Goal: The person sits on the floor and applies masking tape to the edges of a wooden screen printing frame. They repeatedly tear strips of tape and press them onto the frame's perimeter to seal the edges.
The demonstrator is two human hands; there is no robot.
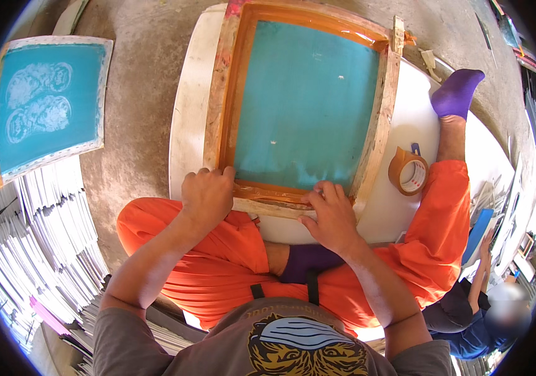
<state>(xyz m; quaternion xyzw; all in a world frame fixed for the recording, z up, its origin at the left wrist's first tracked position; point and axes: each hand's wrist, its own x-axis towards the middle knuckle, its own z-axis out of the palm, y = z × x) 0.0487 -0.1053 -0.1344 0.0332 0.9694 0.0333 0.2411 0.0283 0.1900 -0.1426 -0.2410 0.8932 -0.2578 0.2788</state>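
Observation:
A wooden screen-printing frame (215,113) with teal mesh (308,103) lies before my crossed legs. Shiny brown tape (268,192) lines its inner edges and looks wrinkled along the near rail. My left hand (207,193) is closed at the near left corner, knuckles up, its fingertips hidden against the wood. Over the right part of the near rail, my right hand (330,216) has bent fingers on the tape and its thumb toward the rail's outer side. To the right of the frame rests a roll of brown packing tape (408,171).
A white board (186,106) lies under the frame. Another teal screen (55,103) with pale printed shapes leans at the left, above stacked white sheets (42,225). My purple-socked foot (457,91) is at the far right. Another person (462,307) sits at the lower right.

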